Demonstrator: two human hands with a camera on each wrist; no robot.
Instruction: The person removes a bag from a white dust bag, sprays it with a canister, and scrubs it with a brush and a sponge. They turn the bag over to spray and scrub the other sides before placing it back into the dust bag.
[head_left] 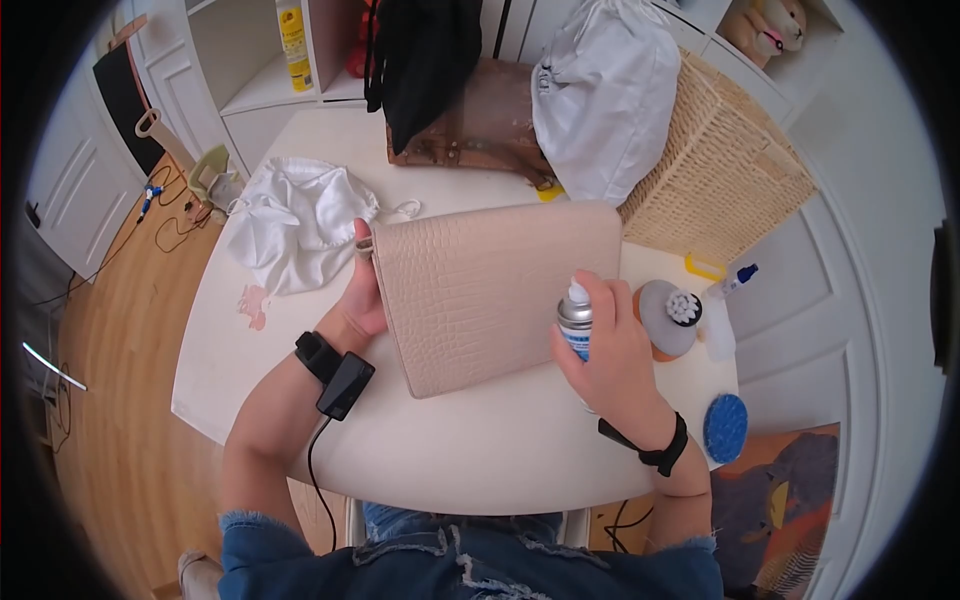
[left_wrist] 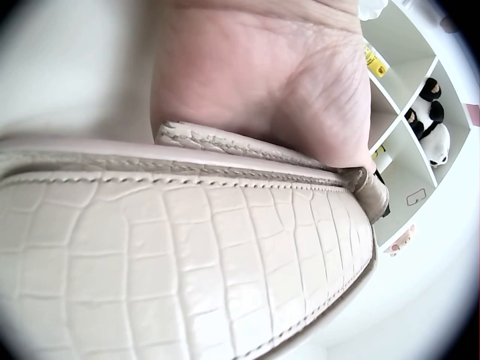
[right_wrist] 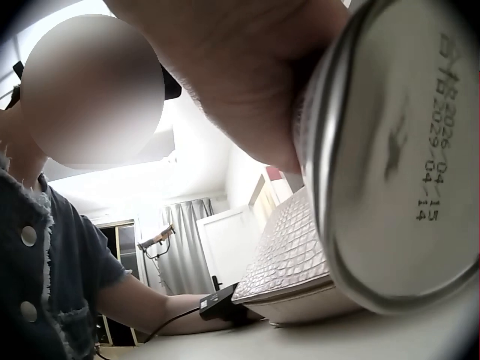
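Note:
A pale pink handbag (head_left: 500, 300) with a crocodile-pattern surface is propped up at a tilt over the white table. My left hand (head_left: 368, 290) holds it by its left side, the palm against the stitched edge (left_wrist: 187, 180) in the left wrist view; most fingers are hidden behind the bag. My right hand (head_left: 622, 355) grips a spray can (head_left: 575, 320), the index finger up at its white nozzle (head_left: 578, 291). The can overlaps the bag's lower right in the head view. Its metal base (right_wrist: 405, 165), printed with dates, fills the right side of the right wrist view.
A white cloth pouch (head_left: 300, 225) lies at the left. Behind stand a brown bag (head_left: 470, 125), a stuffed white drawstring bag (head_left: 605, 100) and a wicker basket (head_left: 725, 165). On the right are a round brush (head_left: 683, 307), a clear bottle (head_left: 720, 325) and a blue sponge (head_left: 725, 428).

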